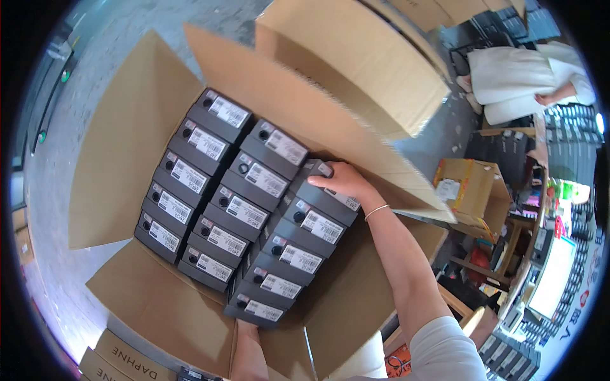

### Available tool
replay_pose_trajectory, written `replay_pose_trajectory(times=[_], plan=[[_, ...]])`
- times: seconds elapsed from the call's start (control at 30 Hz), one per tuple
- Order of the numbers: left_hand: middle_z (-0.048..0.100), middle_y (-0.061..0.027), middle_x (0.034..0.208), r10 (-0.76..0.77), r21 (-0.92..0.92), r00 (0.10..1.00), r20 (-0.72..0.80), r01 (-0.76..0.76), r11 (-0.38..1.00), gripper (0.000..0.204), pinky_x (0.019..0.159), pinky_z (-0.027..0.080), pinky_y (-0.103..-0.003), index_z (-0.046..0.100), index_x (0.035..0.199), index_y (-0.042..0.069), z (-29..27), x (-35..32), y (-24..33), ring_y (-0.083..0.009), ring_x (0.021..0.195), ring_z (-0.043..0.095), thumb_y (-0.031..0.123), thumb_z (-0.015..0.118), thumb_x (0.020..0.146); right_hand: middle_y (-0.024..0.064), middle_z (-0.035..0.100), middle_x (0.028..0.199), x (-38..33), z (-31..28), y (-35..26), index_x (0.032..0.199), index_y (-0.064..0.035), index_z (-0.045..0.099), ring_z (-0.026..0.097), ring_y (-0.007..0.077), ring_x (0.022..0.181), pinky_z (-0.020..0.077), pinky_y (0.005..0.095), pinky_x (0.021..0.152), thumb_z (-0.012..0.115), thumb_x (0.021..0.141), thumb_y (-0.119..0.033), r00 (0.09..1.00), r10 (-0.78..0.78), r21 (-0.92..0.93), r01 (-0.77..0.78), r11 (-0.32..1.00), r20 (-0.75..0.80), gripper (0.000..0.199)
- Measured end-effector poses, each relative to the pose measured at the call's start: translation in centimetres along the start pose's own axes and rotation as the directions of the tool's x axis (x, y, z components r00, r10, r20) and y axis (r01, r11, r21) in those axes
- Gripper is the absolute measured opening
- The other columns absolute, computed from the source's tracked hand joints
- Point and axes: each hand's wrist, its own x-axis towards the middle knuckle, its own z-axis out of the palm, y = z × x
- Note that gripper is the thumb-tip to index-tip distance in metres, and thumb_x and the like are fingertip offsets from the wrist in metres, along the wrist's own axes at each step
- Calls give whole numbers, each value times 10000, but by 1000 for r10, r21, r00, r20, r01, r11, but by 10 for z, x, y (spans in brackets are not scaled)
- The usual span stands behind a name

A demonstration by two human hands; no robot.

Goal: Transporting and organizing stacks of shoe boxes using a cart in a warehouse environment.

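Note:
A large open cardboard carton (343, 317) stands before me with grey shoeboxes inside, their white-labelled ends facing up. Two columns fill its left side, the outer column (184, 174) and the middle column (244, 209). The right-hand column of shoeboxes (289, 257) sits slightly askew between my two hands. My right hand (343, 181) is closed over the far end box, thumb on its label side. At the column's near end, my left hand (247, 330) presses against the last box; its fingers are hidden beneath it.
Raised carton flaps (130, 146) stand around the opening. Beyond is another big carton (356, 57). At right are a smaller open box (473, 193), a person's hand (545, 100) near white-clad legs, a lit screen (551, 276) and stacked shoeboxes (508, 355). Brown boxes (121, 359) lie at lower left.

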Motion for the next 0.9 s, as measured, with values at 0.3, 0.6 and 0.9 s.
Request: replay_pose_trajectory(times=[0.3,0.6,0.9], plan=[[395,-120,1307,3,583,998,-60,33,812,622,984,298,-399,367,1295,50,64,-164,-2,-266,1203,367,466,418,836,194,619,893,-316,-117,-140,1010,-29,592,588,351,884,468,409,760,528,629,-728,945,-188,-321,97,942,-268,798],[366,-123,1333,-62,906,953,298,-261,334,620,1009,261,-368,342,1312,44,148,-313,16,-255,1237,329,429,438,836,215,586,972,-717,-77,-218,1116,28,523,572,352,915,456,388,777,581,691,-625,360,-320,-315,73,946,-877,781],[336,-127,1360,-375,423,334,865,-887,187,623,1034,223,-338,317,1329,38,260,-589,-58,-244,1271,291,391,457,836,120,471,1228,-1006,180,-145,1262,-49,401,502,217,1066,406,350,919,272,836,-645,-34,479,-34,999,10,-877,744]])
